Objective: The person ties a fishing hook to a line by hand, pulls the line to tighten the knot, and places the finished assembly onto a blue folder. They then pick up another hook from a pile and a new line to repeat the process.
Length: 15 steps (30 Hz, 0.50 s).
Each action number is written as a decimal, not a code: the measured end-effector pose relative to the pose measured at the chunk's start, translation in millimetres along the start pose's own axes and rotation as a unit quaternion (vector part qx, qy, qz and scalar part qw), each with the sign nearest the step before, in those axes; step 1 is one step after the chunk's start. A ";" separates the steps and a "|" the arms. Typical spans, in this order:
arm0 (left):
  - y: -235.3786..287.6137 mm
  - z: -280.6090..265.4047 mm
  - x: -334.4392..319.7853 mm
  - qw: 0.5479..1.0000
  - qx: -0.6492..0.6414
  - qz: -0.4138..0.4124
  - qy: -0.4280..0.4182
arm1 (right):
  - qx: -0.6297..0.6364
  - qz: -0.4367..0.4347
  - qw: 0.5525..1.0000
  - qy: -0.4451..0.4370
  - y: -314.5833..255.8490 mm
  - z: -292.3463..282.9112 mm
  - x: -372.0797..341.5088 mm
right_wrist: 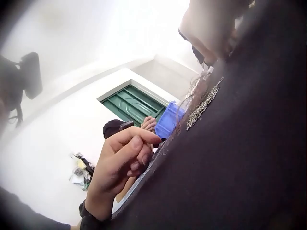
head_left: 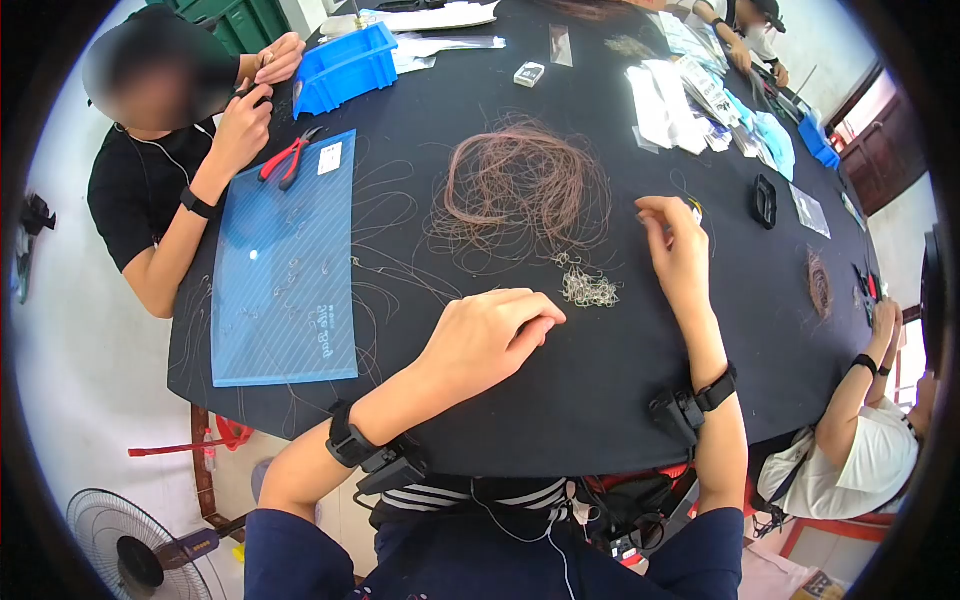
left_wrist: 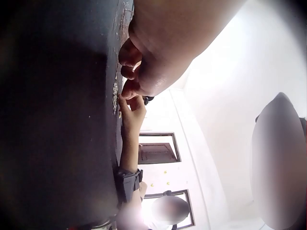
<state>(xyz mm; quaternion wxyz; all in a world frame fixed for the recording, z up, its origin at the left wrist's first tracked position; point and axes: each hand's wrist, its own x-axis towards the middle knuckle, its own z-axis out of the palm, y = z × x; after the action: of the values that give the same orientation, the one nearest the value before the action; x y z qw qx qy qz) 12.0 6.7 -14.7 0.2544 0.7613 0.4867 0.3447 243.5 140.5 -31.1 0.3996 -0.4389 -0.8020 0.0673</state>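
Observation:
My left hand [head_left: 490, 335] hovers over the black table with its fingers curled and the thumb along the index finger. In the right wrist view the same left hand [right_wrist: 122, 163] shows no object between its fingers; a thin line there could be too fine to see. Just beyond it lies a pile of small metal fish hooks [head_left: 590, 288]. My right hand [head_left: 682, 250] is on the other side of the hooks, index finger and thumb bent and slightly apart. A small yellow-and-black item [head_left: 696, 208] shows at its knuckles, beside a thin loop of line; its other fingers are hidden.
Behind the hooks lies a tangled brown bundle of line [head_left: 525, 185]. A blue plastic folder [head_left: 285, 290] with loose lines is on the left, red-handled pliers [head_left: 288, 162] upon it. A blue bin [head_left: 345, 75] stands beyond. People work at the left, right and far side.

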 end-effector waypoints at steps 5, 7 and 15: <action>-1.2 1.2 -0.5 1.000 -0.007 0.011 0.013 | -0.071 0.047 0.995 -0.049 -14.4 -13.7 -5.9; -1.0 1.2 -0.6 1.000 -0.005 0.014 0.013 | -0.072 0.063 0.994 -0.043 -8.2 -16.6 -6.0; 0.1 1.1 -0.9 1.000 0.000 0.018 0.018 | -0.163 0.088 0.972 -0.146 -17.5 -34.0 -11.2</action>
<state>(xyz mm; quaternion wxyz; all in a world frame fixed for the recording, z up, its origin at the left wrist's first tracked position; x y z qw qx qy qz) 12.7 5.7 -15.6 0.2393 0.7638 0.4774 0.3626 259.3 113.3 -6.8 0.1935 -0.5522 -0.8102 0.0342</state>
